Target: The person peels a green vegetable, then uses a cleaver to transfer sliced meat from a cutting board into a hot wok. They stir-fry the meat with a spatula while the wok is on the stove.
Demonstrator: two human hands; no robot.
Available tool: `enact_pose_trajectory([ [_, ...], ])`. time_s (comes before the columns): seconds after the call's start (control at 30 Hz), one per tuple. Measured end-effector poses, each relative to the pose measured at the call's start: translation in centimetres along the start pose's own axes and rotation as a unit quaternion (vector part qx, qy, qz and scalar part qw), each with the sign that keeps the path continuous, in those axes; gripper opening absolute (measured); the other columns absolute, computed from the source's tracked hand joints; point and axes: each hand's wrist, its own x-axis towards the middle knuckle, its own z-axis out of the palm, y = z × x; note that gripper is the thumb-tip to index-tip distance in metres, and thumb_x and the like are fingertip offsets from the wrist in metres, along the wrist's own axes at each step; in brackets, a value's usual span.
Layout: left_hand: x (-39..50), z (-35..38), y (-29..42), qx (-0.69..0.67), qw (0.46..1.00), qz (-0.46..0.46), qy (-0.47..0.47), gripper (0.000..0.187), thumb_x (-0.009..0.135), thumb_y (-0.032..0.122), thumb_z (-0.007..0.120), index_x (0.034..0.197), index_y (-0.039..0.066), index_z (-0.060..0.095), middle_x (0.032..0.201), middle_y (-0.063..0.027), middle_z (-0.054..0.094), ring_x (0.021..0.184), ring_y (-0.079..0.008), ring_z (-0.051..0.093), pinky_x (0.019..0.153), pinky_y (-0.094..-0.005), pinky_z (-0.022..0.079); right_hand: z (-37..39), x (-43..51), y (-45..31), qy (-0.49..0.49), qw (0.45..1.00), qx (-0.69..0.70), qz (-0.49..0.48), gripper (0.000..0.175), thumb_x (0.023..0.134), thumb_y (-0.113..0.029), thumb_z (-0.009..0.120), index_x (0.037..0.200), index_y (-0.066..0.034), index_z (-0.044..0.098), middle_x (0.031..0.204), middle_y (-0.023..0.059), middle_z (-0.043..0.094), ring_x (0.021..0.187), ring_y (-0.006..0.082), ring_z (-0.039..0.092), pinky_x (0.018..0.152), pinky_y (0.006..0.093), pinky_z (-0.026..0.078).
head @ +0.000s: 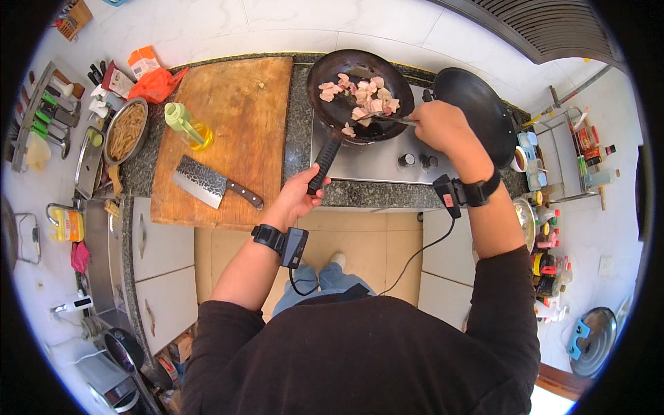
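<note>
A dark wok (324, 106) sits over the left part of the steel gas stove (358, 163), holding pieces of pale pink meat (376, 96). My left hand (301, 194) grips the wok's black ribbed handle (327, 158). In my right hand (441, 124) is a metal spatula (397, 119), its head in the wok among the meat pieces at the near side. The far end of its handle is hidden inside my fist. A black band with a small device is strapped to each wrist.
Left of the stove, a wooden cutting board (244, 119) carries a cleaver (202, 181) and a glass oil bottle (189, 127). Beyond it stands a metal bowl of sliced pale food (126, 132). A second black wok (472, 114) stands at the right, near a small bowl of dark liquid (519, 159).
</note>
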Motion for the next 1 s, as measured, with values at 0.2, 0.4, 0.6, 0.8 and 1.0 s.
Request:
enact_pose_trajectory([
  [0.2,0.2,-0.2,-0.2,0.010,1.000,0.010,-0.012,0.025,0.093,0.034,0.053,0.097,0.010,0.049,0.081,-0.0057,0.061,0.052,-0.0117,0.048,0.041,-0.0242,0.034,0.5,-1.2,2.7,0.065,0.990,0.119,0.046,0.024,0.075,-0.015,0.057,0.094,-0.0087,0.070,0.087,0.0152,0.066,0.085,0.0321,0.063,0.078,0.0388,0.050],
  [0.4,0.2,-0.3,-0.1,0.013,1.000,0.000,-0.010,0.029,0.093,0.037,0.052,0.102,0.009,0.048,0.085,-0.0064,0.061,0.054,-0.0116,0.048,0.041,-0.0233,0.034,2.9,-0.7,4.3,-0.003,0.961,0.251,0.116,0.029,0.074,-0.013,0.059,0.100,-0.0020,0.067,0.080,0.0174,0.067,0.074,0.0277,0.066,0.069,0.0346,0.050],
  [0.6,0.1,-0.3,0.0,0.009,1.000,0.006,-0.013,0.025,0.093,0.034,0.053,0.098,0.010,0.050,0.083,-0.0059,0.061,0.053,-0.0112,0.048,0.041,-0.0238,0.034,3.5,-0.9,4.9,-0.086,0.833,0.502,0.217,0.026,0.083,-0.015,0.057,0.104,-0.0008,0.064,0.061,0.0029,0.055,0.040,0.0064,0.042,0.036,0.0234,0.031],
  [0.8,0.3,-0.4,0.1,0.019,1.000,-0.008,-0.018,0.028,0.093,0.036,0.052,0.101,0.010,0.048,0.085,-0.0070,0.062,0.054,-0.0118,0.049,0.041,-0.0237,0.035,4.1,-1.0,4.9,-0.084,0.751,0.618,0.218,0.028,0.086,-0.016,0.056,0.111,-0.0034,0.060,0.061,0.0000,0.052,0.037,0.0053,0.032,0.034,0.0223,0.023],
  [1.0,0.1,-0.3,0.1,0.023,1.000,0.000,-0.019,0.027,0.094,0.035,0.051,0.101,0.009,0.048,0.085,-0.0075,0.061,0.054,-0.0119,0.049,0.041,-0.0234,0.035,6.4,-0.3,3.2,-0.029,0.859,0.489,0.146,0.028,0.083,-0.016,0.059,0.106,-0.0018,0.064,0.068,0.0061,0.061,0.049,0.0113,0.051,0.048,0.0264,0.042],
])
